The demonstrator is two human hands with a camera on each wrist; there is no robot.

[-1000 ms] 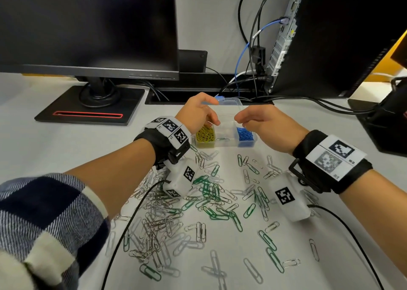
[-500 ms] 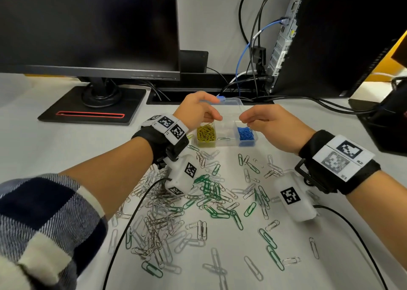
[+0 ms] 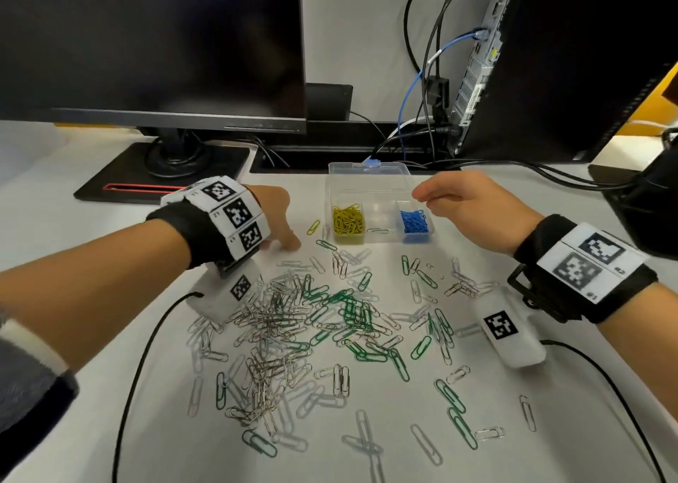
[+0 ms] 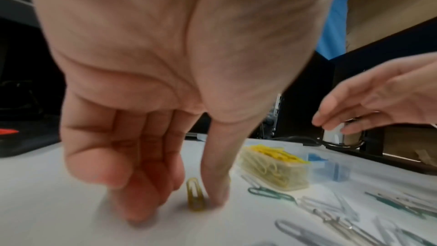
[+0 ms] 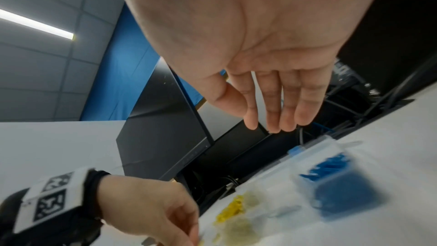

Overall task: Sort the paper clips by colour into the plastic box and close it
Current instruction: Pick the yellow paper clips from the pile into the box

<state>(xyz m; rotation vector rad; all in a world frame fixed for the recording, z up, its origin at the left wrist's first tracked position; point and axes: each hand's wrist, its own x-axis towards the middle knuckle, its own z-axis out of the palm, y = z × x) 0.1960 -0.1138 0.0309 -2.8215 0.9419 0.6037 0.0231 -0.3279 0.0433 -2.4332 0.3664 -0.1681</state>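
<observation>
Plastic box point(image 3: 368, 174) open on bench point(image 3: 73, 247), lid back. Yellow clips point(image 3: 348, 220) in left compartment, blue clips point(image 3: 414, 221) in right, one green clip in middle. Left hand point(image 3: 273, 218) down on bench left of box, fingers point(image 4: 146, 194) and thumb closing on loose yellow clip point(image 4: 195, 196), grasp not complete. Right hand point(image 3: 473, 207) above box's right end, fingers released, holding nothing. Green and silver clips point(image 3: 330, 317) scattered nearer person.
</observation>
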